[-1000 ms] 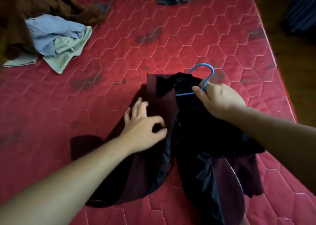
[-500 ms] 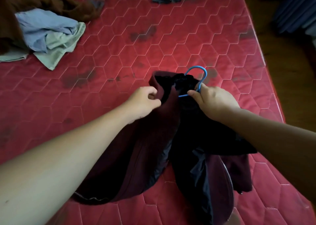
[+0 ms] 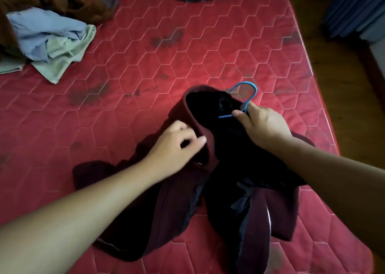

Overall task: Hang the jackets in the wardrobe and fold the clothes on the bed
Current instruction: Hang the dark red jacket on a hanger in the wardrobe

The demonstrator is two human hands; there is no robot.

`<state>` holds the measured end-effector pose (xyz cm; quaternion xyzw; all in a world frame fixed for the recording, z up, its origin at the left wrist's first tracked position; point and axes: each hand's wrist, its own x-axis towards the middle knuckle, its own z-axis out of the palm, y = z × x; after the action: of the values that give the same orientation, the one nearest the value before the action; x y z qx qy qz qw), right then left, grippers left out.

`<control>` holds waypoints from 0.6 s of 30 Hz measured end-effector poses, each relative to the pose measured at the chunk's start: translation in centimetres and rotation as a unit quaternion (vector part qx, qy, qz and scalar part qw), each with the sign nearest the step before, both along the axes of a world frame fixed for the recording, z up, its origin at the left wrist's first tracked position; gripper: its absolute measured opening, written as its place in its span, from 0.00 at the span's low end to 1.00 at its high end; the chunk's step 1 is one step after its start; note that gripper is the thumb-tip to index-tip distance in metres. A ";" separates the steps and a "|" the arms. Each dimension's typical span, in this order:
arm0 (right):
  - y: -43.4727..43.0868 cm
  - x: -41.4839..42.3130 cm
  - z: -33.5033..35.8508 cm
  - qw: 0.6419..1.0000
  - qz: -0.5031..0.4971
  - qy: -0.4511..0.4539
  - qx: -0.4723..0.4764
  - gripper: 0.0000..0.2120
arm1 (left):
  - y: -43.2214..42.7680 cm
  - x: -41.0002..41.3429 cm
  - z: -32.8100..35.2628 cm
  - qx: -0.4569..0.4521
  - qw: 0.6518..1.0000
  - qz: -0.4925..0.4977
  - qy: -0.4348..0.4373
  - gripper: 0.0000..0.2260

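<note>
Now the right hand [image 3: 262,128] pinches the hanger [image 3: 255,91] at the neck of the jacket [image 3: 166,207], which lies at the bed's [image 3: 145,65] five o'clock. The left hand [image 3: 175,148] grips the collar, and that shoulder should be seated squarely over the hanger.

Arms reach forward; left hand [image 3: 177,146] pinches the jacket [image 3: 166,211], right hand [image 3: 262,125] pinches the hanger [image 3: 253,88].

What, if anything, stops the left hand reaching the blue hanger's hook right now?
Probably nothing, so likely yes. The hanger hook sticks out past the jacket collar, over bare mattress. The right hand grips lower, at its neck. The left hand would first have to release the collar.
</note>
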<state>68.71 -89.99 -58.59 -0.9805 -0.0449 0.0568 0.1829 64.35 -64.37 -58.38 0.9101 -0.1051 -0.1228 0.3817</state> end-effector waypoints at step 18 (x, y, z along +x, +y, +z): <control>-1.4 -1.8 4.7 0.992 0.020 0.093 0.081 0.23 | -2.8 3.9 2.3 0.220 0.968 -0.056 -0.107 0.07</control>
<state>66.91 -91.35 -53.88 -0.9517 -0.0520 0.1477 0.2640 68.28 -67.18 -56.06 0.9721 -0.1664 -0.0660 0.1514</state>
